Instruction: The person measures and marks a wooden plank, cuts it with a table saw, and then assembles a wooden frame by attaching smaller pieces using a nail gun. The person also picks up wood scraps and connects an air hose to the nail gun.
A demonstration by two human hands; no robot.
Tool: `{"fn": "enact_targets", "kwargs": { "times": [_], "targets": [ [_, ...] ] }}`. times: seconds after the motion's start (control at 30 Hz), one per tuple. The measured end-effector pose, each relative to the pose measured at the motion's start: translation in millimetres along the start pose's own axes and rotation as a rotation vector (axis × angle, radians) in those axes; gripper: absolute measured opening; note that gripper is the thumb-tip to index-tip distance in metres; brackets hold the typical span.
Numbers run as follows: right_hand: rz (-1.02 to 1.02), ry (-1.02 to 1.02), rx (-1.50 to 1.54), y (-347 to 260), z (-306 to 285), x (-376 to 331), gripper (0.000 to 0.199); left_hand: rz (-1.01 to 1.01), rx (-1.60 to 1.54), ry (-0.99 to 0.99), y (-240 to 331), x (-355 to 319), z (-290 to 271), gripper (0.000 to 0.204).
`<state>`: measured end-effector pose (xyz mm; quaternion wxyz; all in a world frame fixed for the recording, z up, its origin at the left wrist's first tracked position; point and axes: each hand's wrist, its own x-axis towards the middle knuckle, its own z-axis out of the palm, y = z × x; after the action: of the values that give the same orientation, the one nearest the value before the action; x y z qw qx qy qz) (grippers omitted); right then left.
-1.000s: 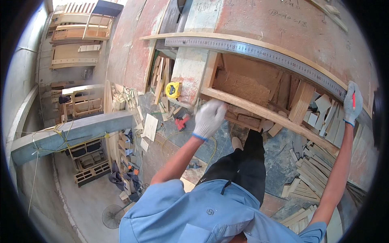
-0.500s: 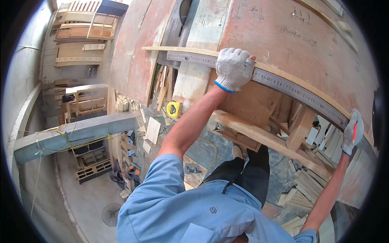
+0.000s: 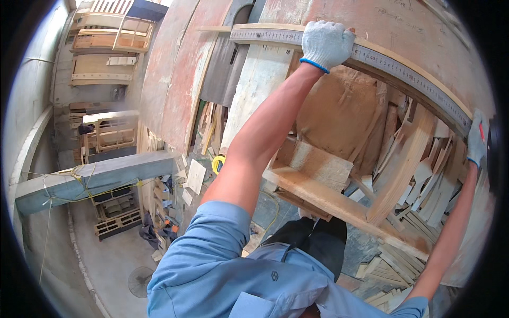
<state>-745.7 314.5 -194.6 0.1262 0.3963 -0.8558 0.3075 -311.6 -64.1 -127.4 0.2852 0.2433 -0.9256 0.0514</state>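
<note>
My left hand, in a white knit glove with a blue cuff, is closed around a long steel ruler and the thin wooden strip along its far edge. Its thumb tip shows bare. At the far right my gloved right hand grips the ruler near its right end, with a slim red pencil held in the same hand; the fingertips are partly hidden. Ruler and strip lie across the reddish, worn worktop, over an opening in front of me.
Below the opening stands a wooden frame with sawdust-covered boards. Offcuts are piled at the lower right. A yellow tape measure shows beside my left forearm. A grey beam with cords crosses the left side, near a fan.
Both hands have moved away from my body and slightly right, carrying the ruler and strip along. More of the opening and wooden frame now shows. My left forearm now partly covers the tape measure.
</note>
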Motion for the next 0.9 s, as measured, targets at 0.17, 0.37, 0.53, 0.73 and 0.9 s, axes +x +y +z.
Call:
{"fn": "enact_targets", "kwargs": {
  "times": [0.17, 0.37, 0.53, 0.73, 0.9],
  "targets": [
    [0.092, -0.077, -0.074, -31, -10, 8, 0.036, -0.028, 0.015, -0.029, 4, 5, -1, 0.035],
    [0.018, -0.012, 0.044, -48, -15, 0, 0.034, -0.11, 0.002, -0.045, 9, 3, -10, 0.033],
    [-0.033, -0.118, -0.075, -73, -49, -64, 0.03, -0.09, -0.036, -0.072, 21, -67, -42, 0.029],
    [-0.046, -0.252, -0.078, -122, -127, -158, 0.025, -0.256, -0.15, -0.392, 63, -121, -124, 0.039],
    [-0.005, -0.523, 0.021, -127, -156, -151, 0.027, -0.294, -0.074, -0.401, 80, -107, -177, 0.047]
  ]
}}
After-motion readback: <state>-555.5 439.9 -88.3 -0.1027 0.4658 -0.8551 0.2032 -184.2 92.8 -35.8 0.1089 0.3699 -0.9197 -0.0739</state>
